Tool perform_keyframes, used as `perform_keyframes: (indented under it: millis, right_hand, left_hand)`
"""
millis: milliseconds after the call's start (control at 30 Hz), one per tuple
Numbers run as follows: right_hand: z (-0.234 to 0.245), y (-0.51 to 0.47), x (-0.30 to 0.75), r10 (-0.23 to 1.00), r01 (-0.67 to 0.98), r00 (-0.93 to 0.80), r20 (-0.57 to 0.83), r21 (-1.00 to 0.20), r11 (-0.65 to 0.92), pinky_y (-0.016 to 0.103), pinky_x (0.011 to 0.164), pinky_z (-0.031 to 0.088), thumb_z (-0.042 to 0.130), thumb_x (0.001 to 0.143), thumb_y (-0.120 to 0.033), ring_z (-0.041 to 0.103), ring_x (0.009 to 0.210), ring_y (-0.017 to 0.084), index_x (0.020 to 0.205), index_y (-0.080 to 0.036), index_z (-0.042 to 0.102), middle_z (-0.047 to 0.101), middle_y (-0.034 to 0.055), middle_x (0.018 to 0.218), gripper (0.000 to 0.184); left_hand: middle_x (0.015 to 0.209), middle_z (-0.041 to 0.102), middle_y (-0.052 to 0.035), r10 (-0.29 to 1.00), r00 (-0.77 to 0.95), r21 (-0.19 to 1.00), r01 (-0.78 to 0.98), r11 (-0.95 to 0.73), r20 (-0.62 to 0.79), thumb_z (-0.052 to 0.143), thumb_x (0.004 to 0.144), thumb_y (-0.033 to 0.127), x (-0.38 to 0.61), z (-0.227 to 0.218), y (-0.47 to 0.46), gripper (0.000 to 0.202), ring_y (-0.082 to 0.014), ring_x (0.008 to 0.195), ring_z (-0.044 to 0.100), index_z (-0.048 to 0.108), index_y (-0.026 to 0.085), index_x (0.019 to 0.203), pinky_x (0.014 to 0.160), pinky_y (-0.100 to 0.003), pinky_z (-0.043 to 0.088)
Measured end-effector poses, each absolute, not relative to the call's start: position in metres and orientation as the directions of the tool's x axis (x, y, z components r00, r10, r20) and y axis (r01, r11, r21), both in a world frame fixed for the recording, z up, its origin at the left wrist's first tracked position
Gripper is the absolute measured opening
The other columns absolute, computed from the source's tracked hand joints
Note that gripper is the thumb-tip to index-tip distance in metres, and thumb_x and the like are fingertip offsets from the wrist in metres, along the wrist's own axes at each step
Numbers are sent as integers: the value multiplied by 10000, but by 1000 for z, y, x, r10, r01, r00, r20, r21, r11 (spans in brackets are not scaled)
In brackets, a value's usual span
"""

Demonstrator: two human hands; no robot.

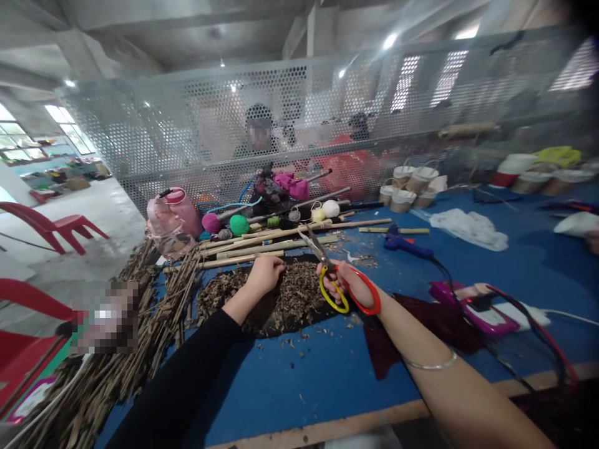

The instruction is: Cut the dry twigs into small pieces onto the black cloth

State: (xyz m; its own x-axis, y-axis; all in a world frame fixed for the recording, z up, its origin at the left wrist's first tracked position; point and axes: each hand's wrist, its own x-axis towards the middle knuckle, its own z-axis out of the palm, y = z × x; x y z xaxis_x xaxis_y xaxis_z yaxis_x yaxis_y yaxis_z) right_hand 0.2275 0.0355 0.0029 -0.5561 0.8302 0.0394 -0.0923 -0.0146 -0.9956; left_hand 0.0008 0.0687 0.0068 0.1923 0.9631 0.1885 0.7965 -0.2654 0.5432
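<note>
My right hand (350, 284) is closed round the yellow and red handles of a pair of scissors (327, 271), blades pointing up and away with their tips slightly apart. My left hand (265, 274) is curled into a loose fist over a pile of brown dried scraps (290, 299) on a dark cloth; what it grips is hidden. Several pale bamboo sticks (276, 240) lie just beyond both hands on the blue table (318, 374).
A heap of dry stalks (140, 337) hangs off the table's left edge. A pink water jug (171, 221), yarn balls (238, 224), a blue glue gun (407, 246), white cloth (468, 227), small pots (407, 187) and a pink device (472, 305) with cables surround me. Behind the perforated screen (210, 125) people sit.
</note>
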Motion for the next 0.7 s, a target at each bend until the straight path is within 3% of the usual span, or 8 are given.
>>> perform_keyframes:
  millis: [167, 267, 400, 467, 533, 600, 700]
  right_hand:
    - [1, 35, 225, 834, -124, -548, 63, -992, -7, 198, 406, 346, 381, 766, -698, 357, 408, 62, 956, -206, 460, 412, -65, 585, 534]
    - [3, 37, 227, 851, -117, -523, 51, -993, -13, 200, 401, 342, 375, 761, -706, 350, 395, 61, 956, -206, 452, 409, -69, 574, 542]
    - [7, 41, 234, 909, -98, -411, 65, -995, 27, 207, 394, 337, 348, 757, -721, 339, 395, 70, 968, -205, 452, 402, -69, 560, 567]
    - [8, 43, 236, 955, 7, -284, 83, -996, 88, 210, 389, 318, 344, 769, -706, 339, 393, 77, 944, -209, 462, 395, -68, 548, 540]
    - [10, 44, 236, 982, 236, -112, 155, -956, 177, 227, 418, 322, 369, 773, -687, 383, 418, 96, 850, -211, 479, 427, -51, 546, 494]
    - [11, 45, 236, 959, 484, 21, 281, -842, 236, 252, 488, 352, 390, 774, -672, 465, 489, 131, 737, -213, 471, 497, -16, 566, 467]
    - [10, 46, 236, 918, 673, 85, 387, -702, 233, 271, 564, 366, 350, 804, -653, 534, 574, 173, 650, -219, 441, 563, 24, 580, 469]
  left_hand:
    - [869, 704, -67, 944, 198, 651, 686, -325, 263, 545, 759, 214, 1, 11, 50, 190, -215, 821, 620, 708, 187, 852, 780, -295, 440]
    - [972, 682, -101, 930, 184, 657, 664, -357, 319, 571, 736, 166, 0, 13, 42, 249, -239, 907, 611, 687, 198, 954, 847, -326, 433]
    - [875, 661, -112, 929, 70, 646, 699, -306, 364, 592, 737, 230, -15, 18, 21, 216, -233, 816, 606, 684, 186, 927, 831, -337, 433]
    - [789, 647, -101, 959, 88, 638, 729, -246, 270, 640, 701, 353, -22, 18, 6, 304, -240, 761, 601, 678, 175, 944, 799, -352, 442]
    - [872, 644, -119, 981, 124, 612, 768, -191, 151, 709, 603, 439, -23, 16, -6, 542, -272, 829, 601, 636, 156, 1060, 818, -368, 440]
    - [1061, 603, -151, 984, 165, 554, 815, -171, 61, 767, 517, 421, -17, 13, -14, 738, -297, 959, 578, 567, 138, 1169, 866, -361, 427]
    - [1202, 527, -170, 980, 198, 458, 871, -178, 4, 767, 540, 289, -2, 13, -12, 753, -282, 1058, 542, 511, 115, 1226, 917, -320, 401]
